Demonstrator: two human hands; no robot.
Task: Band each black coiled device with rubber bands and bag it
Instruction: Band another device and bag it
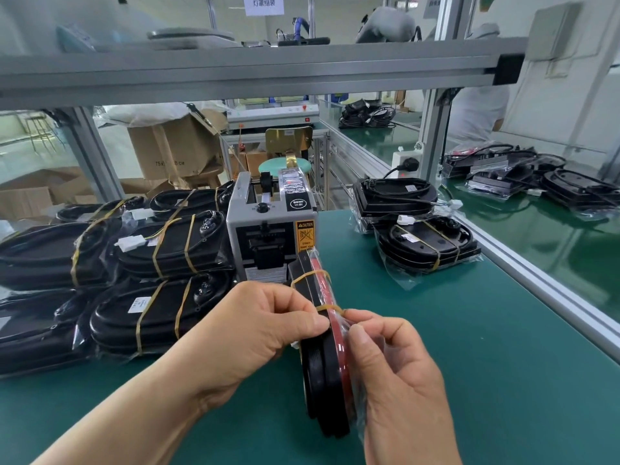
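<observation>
Bench, head view. One black coiled device stands on edge on the green mat, its long axis running away from the viewer, right between the two hands. Its right face shows a red strip.

Left hand on the device's left side: fingers curled, thumb and forefinger tips closed together on the near rubber band where it crosses the top edge. Remaining fingers are tucked against the black flank.

Right hand on the right side: forefinger and thumb pinch the film of the clear bag, just beside that same band, with the other fingers loosely curled behind. The film wraps the right face and the far tip; how far it covers the left side I cannot tell.

A far rubber band circles the device higher up, clear of both hands.

Around it — a grey tape dispenser stands just behind the device's far end, a pile of banded devices lies at left (yellowish bands, mostly in film), and another bagged device lies at right, well apart.
</observation>
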